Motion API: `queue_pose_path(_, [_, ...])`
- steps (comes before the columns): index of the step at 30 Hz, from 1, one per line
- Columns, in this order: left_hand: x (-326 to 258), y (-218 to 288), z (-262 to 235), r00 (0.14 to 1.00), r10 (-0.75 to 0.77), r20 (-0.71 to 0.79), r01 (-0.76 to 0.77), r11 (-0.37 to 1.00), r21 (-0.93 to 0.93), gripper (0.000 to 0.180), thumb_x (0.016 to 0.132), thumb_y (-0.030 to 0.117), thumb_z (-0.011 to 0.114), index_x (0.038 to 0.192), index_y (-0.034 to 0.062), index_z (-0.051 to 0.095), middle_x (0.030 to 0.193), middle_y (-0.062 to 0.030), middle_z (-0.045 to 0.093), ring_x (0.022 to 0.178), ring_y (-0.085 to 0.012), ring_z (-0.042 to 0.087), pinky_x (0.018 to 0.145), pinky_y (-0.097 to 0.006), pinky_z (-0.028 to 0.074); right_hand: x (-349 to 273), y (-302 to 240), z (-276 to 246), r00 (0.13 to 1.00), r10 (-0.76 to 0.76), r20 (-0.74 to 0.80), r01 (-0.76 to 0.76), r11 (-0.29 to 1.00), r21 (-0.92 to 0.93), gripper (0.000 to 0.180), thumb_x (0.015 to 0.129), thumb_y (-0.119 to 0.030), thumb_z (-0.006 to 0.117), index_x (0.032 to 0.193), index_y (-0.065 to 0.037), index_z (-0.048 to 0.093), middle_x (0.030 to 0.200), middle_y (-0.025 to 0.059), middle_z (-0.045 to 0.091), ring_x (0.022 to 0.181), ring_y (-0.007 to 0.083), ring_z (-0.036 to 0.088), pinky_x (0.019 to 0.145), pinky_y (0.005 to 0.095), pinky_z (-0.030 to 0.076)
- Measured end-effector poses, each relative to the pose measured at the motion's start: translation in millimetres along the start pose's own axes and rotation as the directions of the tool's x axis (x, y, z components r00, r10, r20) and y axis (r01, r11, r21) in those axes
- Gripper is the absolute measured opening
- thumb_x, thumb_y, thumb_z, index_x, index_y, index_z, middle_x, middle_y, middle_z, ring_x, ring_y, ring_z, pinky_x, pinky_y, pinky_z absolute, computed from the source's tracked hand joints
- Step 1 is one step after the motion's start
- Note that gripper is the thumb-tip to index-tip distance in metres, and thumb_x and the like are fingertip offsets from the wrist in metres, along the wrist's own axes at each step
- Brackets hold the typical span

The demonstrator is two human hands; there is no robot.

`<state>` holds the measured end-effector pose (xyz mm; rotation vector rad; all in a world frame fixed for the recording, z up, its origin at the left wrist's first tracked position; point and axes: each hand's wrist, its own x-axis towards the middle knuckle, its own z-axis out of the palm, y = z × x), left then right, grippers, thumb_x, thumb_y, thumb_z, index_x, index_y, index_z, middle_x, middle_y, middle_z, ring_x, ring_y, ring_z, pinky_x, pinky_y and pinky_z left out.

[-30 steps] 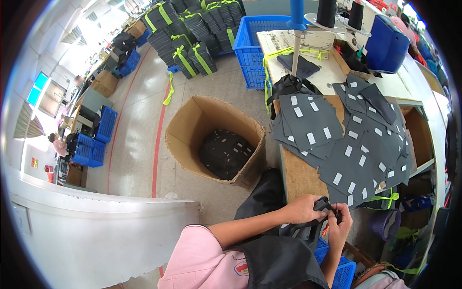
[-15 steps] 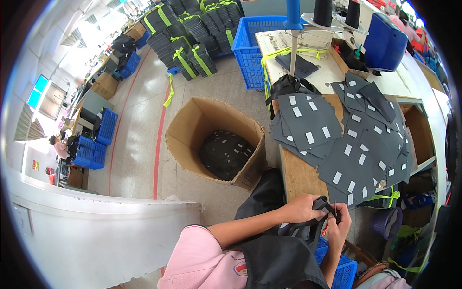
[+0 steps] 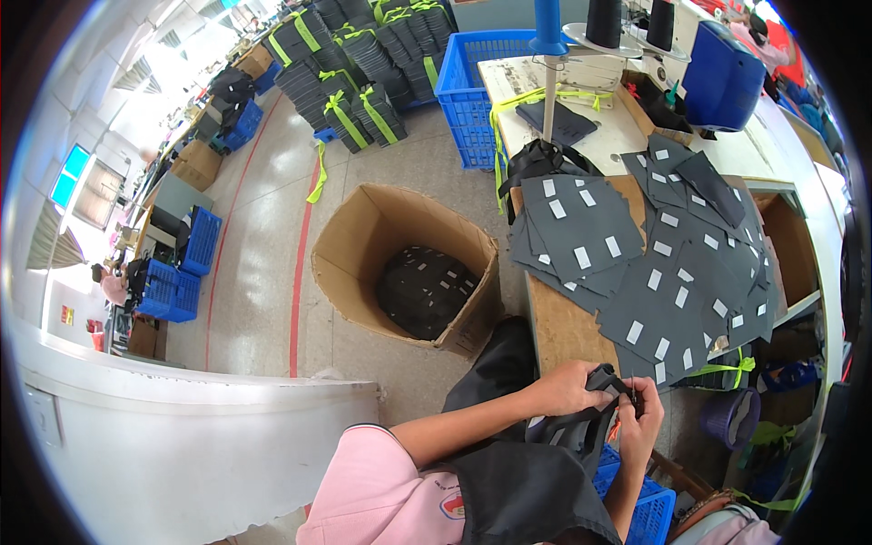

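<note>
My left hand is closed on a black fabric piece with a narrow strap at its top edge, held over my lap. Close beside it, my right hand pinches at the strap end. A thin dark tip stands up from its fingers and a bit of orange shows below them; these look like small thread snips, mostly hidden by the hand. Just beyond both hands, dark grey cut panels with white labels lie spread in overlapping layers on the wooden table edge.
To the left stands an open cardboard box with dark labelled pieces inside. Blue crates sit behind the table and by my lap. Thread cones rise on the machine table. Bundled black stacks with yellow-green ties fill the back. A white partition is near left.
The left hand and the strap end have shifted very slightly, and the view has moved a little. Both hands keep their hold; the panels and box stay put.
</note>
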<state>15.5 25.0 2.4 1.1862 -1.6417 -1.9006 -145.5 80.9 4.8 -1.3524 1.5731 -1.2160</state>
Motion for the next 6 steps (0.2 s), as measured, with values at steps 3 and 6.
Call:
queue_pose_path(3, [1, 0, 0, 1.0, 0.01, -0.001, -0.01, 0.999, 0.042, 0.028, 0.079, 0.02, 0.067, 0.098, 0.0013, 0.061, 0.078, -0.0082, 0.066, 0.073, -0.0167, 0.06, 0.071, -0.03, 0.046, 0, -10, -1, 0.999, 0.037, 0.014, -0.038, 0.999, 0.034, 0.009, 0.075, 0.005, 0.051, 0.084, 0.001, 0.053, 0.069, 0.0009, 0.044, 0.058, 0.0066, 0.04, 0.051, 0.0225, 0.032])
queue_pose_path(6, [1, 1, 0, 1.0, -0.003, 0.006, 0.003, 0.997, 0.073, 0.03, 0.079, 0.022, 0.067, 0.1, 0.0022, 0.061, 0.08, -0.009, 0.067, 0.076, -0.0177, 0.061, 0.073, -0.03, 0.046, 0, -8, -2, 0.998, 0.054, 0.024, -0.055, 0.998, 0.037, 0.01, 0.077, 0.004, 0.052, 0.086, 0.0, 0.055, 0.069, 0.0021, 0.045, 0.056, 0.0081, 0.043, 0.048, 0.0242, 0.034])
